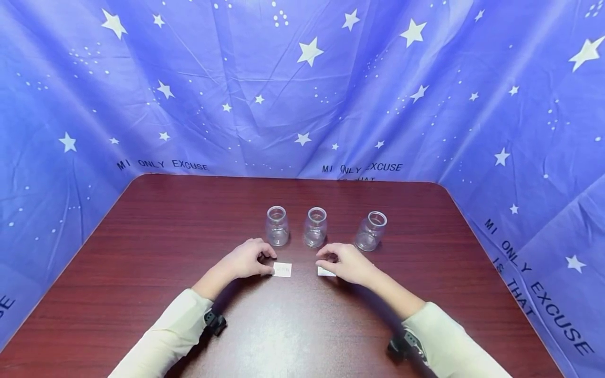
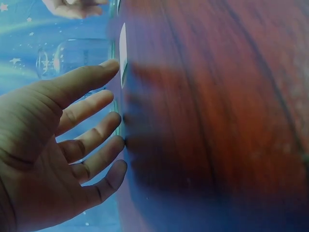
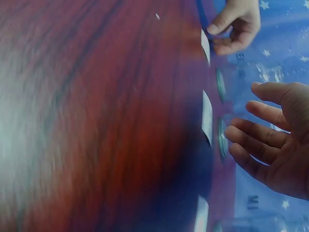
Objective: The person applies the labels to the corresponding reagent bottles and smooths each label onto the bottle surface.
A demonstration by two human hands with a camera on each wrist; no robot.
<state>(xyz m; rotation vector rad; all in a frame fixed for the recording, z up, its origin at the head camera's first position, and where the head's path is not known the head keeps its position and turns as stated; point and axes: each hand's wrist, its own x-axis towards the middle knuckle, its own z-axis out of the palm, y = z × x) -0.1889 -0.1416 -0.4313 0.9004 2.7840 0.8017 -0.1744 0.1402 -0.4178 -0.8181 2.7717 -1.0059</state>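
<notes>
Three small clear glass jars, a left one (image 1: 277,232), a middle one (image 1: 315,232) and a right one (image 1: 369,235), stand in a row on the table. My left hand (image 1: 246,258) has its thumb tip right at the edge of a small white card (image 1: 282,270) with faint print, its fingers apart and loosely bent. Over a second white card (image 1: 326,272), partly covered in the head view, hovers my right hand (image 1: 350,263), fingers relaxed and nothing between them. The right wrist view also shows a third white card (image 3: 202,215) at its bottom edge.
The dark red wooden table (image 1: 198,210) has rounded far corners. A blue star-printed curtain (image 1: 264,126) hangs around its far side and both flanks. Long pale sleeves and a black wrist camera (image 1: 215,322) sit on the arms.
</notes>
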